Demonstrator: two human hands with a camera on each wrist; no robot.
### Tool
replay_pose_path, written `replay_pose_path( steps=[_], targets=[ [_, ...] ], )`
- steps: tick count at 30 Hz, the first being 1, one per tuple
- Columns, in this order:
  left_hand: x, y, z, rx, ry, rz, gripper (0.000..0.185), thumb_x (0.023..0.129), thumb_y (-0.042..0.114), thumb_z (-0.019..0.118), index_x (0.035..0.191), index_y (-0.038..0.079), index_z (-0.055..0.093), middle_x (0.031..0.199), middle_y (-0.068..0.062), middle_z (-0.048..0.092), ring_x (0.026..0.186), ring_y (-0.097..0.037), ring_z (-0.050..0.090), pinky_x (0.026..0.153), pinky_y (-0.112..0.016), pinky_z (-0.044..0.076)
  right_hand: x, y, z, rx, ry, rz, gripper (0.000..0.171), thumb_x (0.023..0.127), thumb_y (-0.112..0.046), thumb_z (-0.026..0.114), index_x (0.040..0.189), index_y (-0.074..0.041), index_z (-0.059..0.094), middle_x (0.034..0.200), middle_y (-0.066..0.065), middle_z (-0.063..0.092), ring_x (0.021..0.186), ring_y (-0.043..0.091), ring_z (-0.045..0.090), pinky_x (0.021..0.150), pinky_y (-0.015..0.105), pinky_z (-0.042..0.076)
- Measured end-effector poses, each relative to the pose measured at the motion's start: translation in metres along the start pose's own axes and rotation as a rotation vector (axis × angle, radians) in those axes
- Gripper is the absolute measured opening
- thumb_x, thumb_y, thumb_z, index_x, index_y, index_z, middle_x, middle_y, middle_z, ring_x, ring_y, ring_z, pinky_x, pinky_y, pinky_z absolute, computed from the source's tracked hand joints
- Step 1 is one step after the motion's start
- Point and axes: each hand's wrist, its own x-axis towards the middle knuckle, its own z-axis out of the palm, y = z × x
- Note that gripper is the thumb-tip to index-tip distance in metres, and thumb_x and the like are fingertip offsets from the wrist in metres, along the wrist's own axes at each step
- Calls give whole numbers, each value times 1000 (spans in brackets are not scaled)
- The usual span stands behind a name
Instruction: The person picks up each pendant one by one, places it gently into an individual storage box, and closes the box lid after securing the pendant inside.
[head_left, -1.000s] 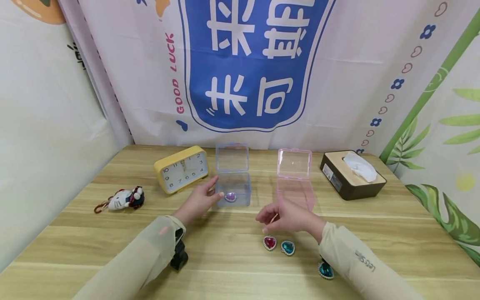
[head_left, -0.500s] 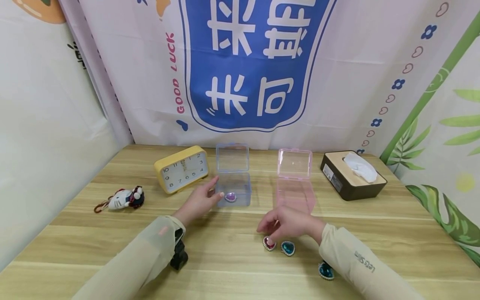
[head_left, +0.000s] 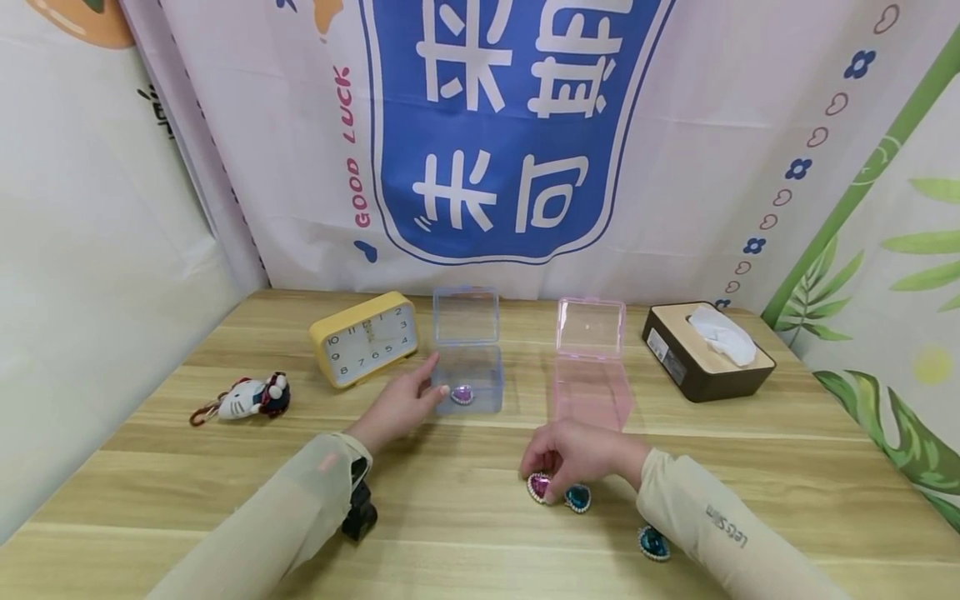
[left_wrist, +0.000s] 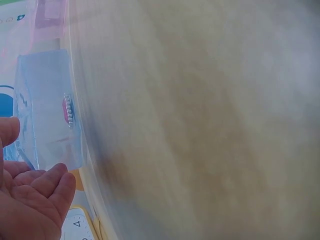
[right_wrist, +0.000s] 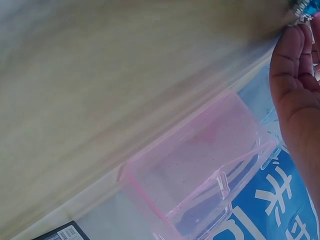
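- Far left, the white-and-black plush charm with a reddish clip (head_left: 247,398) lies on the wood-grain table (head_left: 450,517), well apart from your hands.
- The yellow-framed rectangular clock (head_left: 367,342) stands just behind your left hand (head_left: 401,404); a careless backward sweep could knock it.
- At the left side of the translucent blue plastic box (head_left: 480,375), lid raised, a sideways push could slide that light box. Your left fingers are relaxed and nearly straight, thumb apart, against or just beside the wall; no grip shows.
- The purple heart-shaped gem with a beaded rim (head_left: 462,394) lies inside, near the front wall, liable to shift if the box is jolted.
- The pink-red heart-shaped gem with a pale beaded rim (head_left: 536,486) sits in front of the boxes; a shallow pinch could let it slip.
- Your right hand (head_left: 577,450) has its fingers curled, thumb and forefinger pinching that gem. Whether it is lifted, you cannot tell.
- The nearer teal heart-shaped gem (head_left: 577,498) lies just beside your thumb and could be nudged.
- Behind, the translucent pink plastic box (head_left: 592,387) has its lid raised; a low reach could catch its front.
- The farther teal heart-shaped gem (head_left: 654,543) lies beside your right sleeve (head_left: 682,496), which could drag it.
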Motion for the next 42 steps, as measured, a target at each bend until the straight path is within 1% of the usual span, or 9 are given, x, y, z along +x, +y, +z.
replay_pose_path(
  steps=[5, 13, 18, 22, 24, 29, 36, 42],
  targets=[
    [-1, 1, 0, 0, -2, -13, 64, 92, 31, 49, 145, 14, 18, 144, -16, 31, 124, -33, 43, 104, -45, 36, 1, 0, 1, -45, -3, 0, 29, 65, -4, 77, 91, -11, 67, 85, -7, 57, 78, 2, 51, 70, 16, 49],
    [-2, 2, 0, -14, 4, -17, 64, 92, 31, 50, 145, 14, 19, 144, -17, 32, 124, -34, 43, 104, -46, 36, 2, -1, 2, -51, 6, -13, 27, 63, -1, 77, 85, -11, 63, 81, -6, 56, 74, 2, 50, 66, 16, 49],
    [-1, 2, 1, -18, 9, -20, 63, 92, 30, 50, 145, 14, 19, 144, -16, 32, 123, -33, 44, 104, -46, 36, 3, 0, 2, -19, 7, 12, 26, 65, 0, 75, 82, -12, 60, 75, -6, 55, 70, 4, 50, 62, 16, 47],
    [-1, 2, 1, -17, 10, -21, 63, 92, 30, 50, 145, 14, 19, 145, -16, 31, 124, -33, 43, 104, -45, 36, 4, -1, 2, -8, 5, 35, 22, 69, -3, 73, 83, -15, 61, 73, -7, 55, 67, 3, 49, 60, 16, 46],
    [-1, 1, 1, -16, 8, -23, 63, 92, 30, 50, 145, 14, 19, 145, -15, 31, 124, -33, 43, 104, -45, 36, 4, -1, 2, 5, 10, 25, 18, 72, -4, 72, 84, -14, 62, 72, -8, 55, 66, 2, 49, 59, 16, 46],
    [-1, 1, 2, -12, 8, -20, 63, 92, 31, 50, 145, 15, 19, 144, -15, 31, 124, -32, 43, 105, -45, 35, 5, -2, 0, 41, 40, 8, 10, 78, -8, 68, 86, -12, 63, 72, -8, 55, 66, 3, 49, 59, 16, 45],
    [-1, 1, 2, -4, 11, -21, 63, 92, 31, 50, 145, 17, 20, 145, -14, 31, 124, -32, 44, 104, -44, 37, 8, -7, -3, 107, 79, 34, 8, 81, -10, 65, 88, -14, 64, 74, -6, 56, 67, 5, 49, 58, 16, 44],
    [-3, 1, 2, 0, 13, -26, 63, 92, 32, 50, 145, 16, 20, 145, -14, 31, 124, -31, 44, 104, -44, 37, 12, -13, -6, 192, 110, -6, 9, 83, -9, 63, 92, -6, 63, 76, -1, 58, 69, 7, 51, 60, 17, 46]
  ],
)
